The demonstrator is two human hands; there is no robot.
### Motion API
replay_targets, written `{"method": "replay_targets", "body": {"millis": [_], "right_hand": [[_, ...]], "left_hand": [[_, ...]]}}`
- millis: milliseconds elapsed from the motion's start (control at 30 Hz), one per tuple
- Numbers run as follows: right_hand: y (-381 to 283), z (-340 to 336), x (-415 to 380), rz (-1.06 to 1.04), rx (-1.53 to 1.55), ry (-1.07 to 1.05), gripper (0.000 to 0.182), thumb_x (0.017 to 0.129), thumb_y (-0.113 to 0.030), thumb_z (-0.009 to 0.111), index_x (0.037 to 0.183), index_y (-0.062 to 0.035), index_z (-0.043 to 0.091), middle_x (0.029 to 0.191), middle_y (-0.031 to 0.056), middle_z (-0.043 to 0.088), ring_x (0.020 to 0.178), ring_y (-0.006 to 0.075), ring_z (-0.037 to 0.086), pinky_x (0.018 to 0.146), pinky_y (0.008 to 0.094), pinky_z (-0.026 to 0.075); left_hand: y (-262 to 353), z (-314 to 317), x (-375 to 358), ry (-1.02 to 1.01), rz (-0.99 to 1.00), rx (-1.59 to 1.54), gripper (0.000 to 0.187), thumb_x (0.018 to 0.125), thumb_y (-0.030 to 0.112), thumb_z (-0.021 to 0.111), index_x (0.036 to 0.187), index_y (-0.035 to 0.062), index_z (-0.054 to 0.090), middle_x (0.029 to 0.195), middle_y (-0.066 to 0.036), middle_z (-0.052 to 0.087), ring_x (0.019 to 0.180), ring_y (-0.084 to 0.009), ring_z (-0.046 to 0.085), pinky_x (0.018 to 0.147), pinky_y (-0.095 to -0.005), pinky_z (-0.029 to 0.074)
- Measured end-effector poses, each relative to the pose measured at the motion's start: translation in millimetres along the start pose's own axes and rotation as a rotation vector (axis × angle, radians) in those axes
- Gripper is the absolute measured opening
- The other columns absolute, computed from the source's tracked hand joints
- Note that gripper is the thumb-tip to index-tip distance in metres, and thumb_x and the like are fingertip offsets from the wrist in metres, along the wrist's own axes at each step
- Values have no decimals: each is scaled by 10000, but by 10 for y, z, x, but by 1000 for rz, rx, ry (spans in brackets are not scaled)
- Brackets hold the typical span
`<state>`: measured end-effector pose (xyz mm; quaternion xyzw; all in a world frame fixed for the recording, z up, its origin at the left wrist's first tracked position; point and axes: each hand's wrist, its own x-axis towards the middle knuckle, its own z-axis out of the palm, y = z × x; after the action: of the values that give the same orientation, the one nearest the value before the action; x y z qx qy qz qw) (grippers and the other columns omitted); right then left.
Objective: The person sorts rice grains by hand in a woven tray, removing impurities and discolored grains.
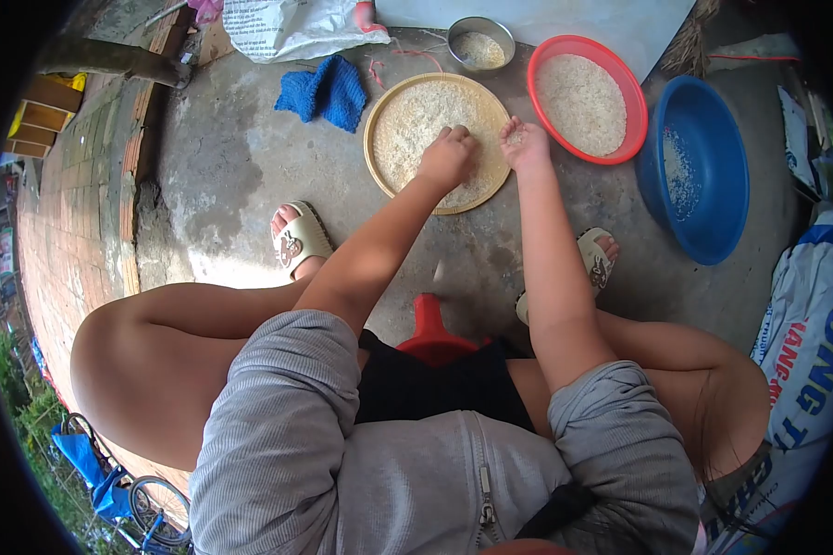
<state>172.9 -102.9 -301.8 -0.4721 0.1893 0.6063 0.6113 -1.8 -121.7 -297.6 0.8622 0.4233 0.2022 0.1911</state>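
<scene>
A round yellow tray (379,111) spread with rice lies on the concrete floor in front of me. My left hand (449,155) rests palm down on the rice near the tray's right side, fingers curled. My right hand (525,143) hovers at the tray's right rim, cupped palm up with a small pile of rice grains in it. Just right of that hand stands a red basin (555,51) full of rice.
A blue basin (713,185) with a little rice sits at the far right. A small metal bowl (480,42) of rice, a blue knitted cloth (327,91) and a white sack (287,28) lie behind the tray. A red stool (430,333) shows between my knees.
</scene>
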Motion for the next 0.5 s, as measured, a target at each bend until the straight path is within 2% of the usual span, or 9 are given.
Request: {"method": "replay_targets", "body": {"millis": [133,233,333,500], "right_hand": [[92,-14,-2,3,-9,28,223,888,-169,351,871,-19,514,759,69,525,660,171,514,636,296,461],[134,23,-28,-3,-74,17,238,890,-175,348,902,-5,514,763,71,520,665,179,512,649,305,467],[106,18,9,-10,-109,-5,251,894,-177,344,908,1,519,774,75,528,681,194,522,670,324,479],[125,10,33,29,-213,-127,261,900,-172,331,902,1,526,798,87,555,723,221,557,683,339,501]], "left_hand": [[-121,164,-124,-42,34,-12,261,738,113,624,998,86,627,951,-98,594,889,-288,587,753,-371,512],[-160,139,-7,-75,-8,-39,201,746,77,618,946,72,640,894,-107,611,837,-300,604,734,-367,510],[-65,-3,200,268,-57,-300,86,739,33,632,820,41,657,799,-113,631,748,-294,626,695,-361,503],[241,-262,498,282,-27,-408,105,735,63,651,839,48,661,813,-109,628,712,-276,621,667,-341,509]]}}
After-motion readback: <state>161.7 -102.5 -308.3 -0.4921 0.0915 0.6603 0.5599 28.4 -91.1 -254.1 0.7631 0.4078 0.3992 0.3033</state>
